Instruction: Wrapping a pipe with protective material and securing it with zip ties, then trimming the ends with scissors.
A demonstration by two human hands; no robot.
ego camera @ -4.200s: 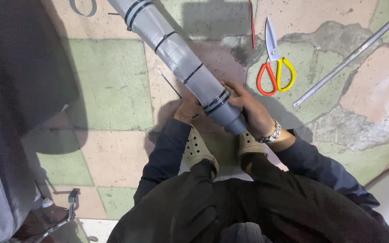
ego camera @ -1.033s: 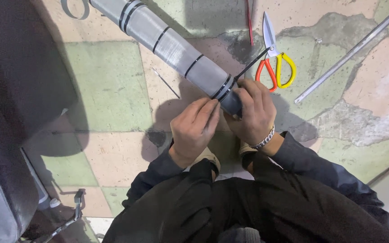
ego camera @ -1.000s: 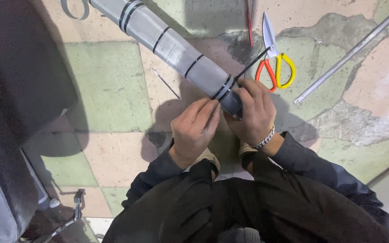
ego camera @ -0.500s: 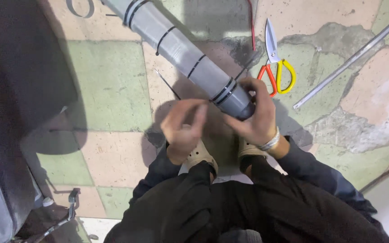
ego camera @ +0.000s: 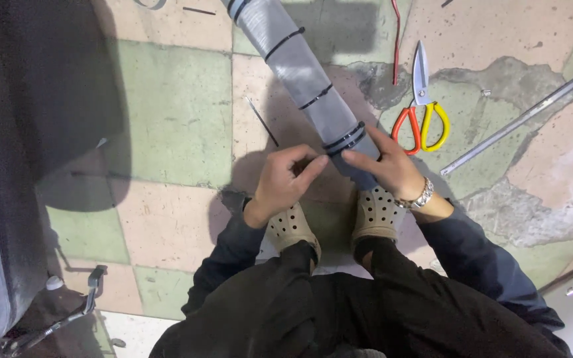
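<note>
A long grey roll [ego camera: 293, 63] bound with several black cable ties lies slanted on the tiled floor, its near end between my hands. My left hand [ego camera: 285, 178] pinches at the black ties [ego camera: 343, 139] near the roll's end, fingers closed on them. My right hand [ego camera: 387, 166], with a metal bracelet on its wrist, grips the end of the roll from the right. My two feet in beige perforated clogs [ego camera: 378, 213] stand just below the hands.
Scissors with one orange and one yellow handle [ego camera: 422, 106] lie right of the roll. A long metal rod [ego camera: 518, 119] lies further right. A loose black tie [ego camera: 262, 122] and a red wire [ego camera: 396, 40] are on the floor. A dark chair [ego camera: 28, 132] fills the left.
The long loose tail of the tie that stuck out towards the scissors is gone from view. My left hand has shifted from beside the roll to the ties at its end.
</note>
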